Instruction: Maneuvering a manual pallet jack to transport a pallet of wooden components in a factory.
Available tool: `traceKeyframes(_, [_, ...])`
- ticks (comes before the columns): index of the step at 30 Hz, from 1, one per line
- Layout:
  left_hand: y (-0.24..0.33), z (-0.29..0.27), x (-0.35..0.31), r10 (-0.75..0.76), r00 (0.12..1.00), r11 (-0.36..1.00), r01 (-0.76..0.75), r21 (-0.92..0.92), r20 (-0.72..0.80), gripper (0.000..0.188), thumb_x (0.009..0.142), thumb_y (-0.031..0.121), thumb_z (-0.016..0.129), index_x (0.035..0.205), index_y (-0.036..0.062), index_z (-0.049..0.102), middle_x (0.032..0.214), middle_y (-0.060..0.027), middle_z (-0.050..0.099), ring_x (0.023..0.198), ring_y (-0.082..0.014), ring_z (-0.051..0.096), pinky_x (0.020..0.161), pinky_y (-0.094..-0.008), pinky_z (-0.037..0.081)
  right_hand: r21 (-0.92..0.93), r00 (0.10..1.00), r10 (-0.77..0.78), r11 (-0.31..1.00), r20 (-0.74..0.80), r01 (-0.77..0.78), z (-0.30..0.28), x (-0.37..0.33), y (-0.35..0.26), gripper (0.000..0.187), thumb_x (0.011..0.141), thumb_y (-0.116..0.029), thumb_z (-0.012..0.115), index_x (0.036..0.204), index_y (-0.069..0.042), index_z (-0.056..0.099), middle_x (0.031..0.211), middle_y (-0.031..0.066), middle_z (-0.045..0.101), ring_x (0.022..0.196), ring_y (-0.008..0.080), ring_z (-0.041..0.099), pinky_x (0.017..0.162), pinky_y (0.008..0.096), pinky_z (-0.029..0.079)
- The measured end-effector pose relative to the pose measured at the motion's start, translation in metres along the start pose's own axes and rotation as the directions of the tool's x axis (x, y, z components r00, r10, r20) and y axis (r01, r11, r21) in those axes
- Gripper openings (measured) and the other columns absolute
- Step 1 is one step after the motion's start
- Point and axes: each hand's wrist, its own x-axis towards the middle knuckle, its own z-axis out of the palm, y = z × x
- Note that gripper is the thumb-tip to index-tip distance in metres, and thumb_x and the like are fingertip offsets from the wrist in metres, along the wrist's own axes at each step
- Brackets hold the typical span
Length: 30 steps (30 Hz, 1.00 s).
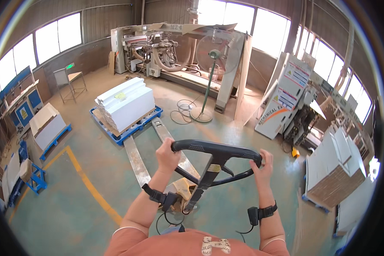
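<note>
My left hand (168,154) is closed round the left end of the black loop handle (217,148) of a pallet jack. My right hand (262,165) grips the same handle at its right end. Below the handle, the steering column runs down to the yellow pump body (181,187). Two worn metal forks (136,161) stretch away from me along the floor. Their far ends lie at the near edge of a blue pallet (130,137); whether they reach under it I cannot tell. A stack of long white panels (130,104) rests on that pallet.
A standing fan (214,54) with a cable stands before a large machine (158,51). Stacked boards (49,126) sit on a pallet at left, more panels (337,166) at right. A white machine cabinet (286,94) stands back right. A yellow line (83,179) marks the floor.
</note>
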Motion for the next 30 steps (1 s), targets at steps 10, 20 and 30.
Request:
traceKeyframes(10, [-0.049,0.082,0.055,-0.025,1.000,0.999,0.025,-0.029,0.012,0.022,0.063,0.005,0.066,0.076,0.0083,0.049,0.062,-0.0117,0.054,0.057,-0.0320,0.057,0.050,-0.0359,0.044,-0.180,0.940,-0.328,0.923,0.090,0.339,0.121,0.126,0.078,0.023,0.061,-0.003,0.068,0.079,-0.009,0.055,0.072,0.0099,0.057,0.068,0.0305,0.059,0.060,0.0361,0.047])
traceKeyframes(20, [-0.112,0.127,0.120,-0.009,0.987,0.987,0.035,0.159,-0.159,0.021,0.064,0.003,0.066,0.076,0.0067,0.049,0.057,-0.0115,0.049,0.050,-0.0291,0.052,0.048,-0.0306,0.042,0.055,0.891,-0.450,0.893,0.056,0.447,0.229,0.209,0.097,0.023,0.061,-0.005,0.067,0.080,-0.010,0.055,0.071,0.0079,0.055,0.068,0.0292,0.057,0.057,0.0370,0.045])
traceKeyframes(30, [-0.174,0.177,0.167,-0.042,0.957,0.935,0.139,0.326,-0.288,0.021,0.064,0.004,0.066,0.075,0.0071,0.049,0.058,-0.0108,0.049,0.050,-0.0278,0.052,0.049,-0.0296,0.043,0.190,0.846,-0.533,0.833,0.027,0.519,0.363,0.298,0.132,0.020,0.065,-0.013,0.070,0.076,-0.011,0.053,0.065,0.0069,0.053,0.061,0.0270,0.056,0.053,0.0356,0.044])
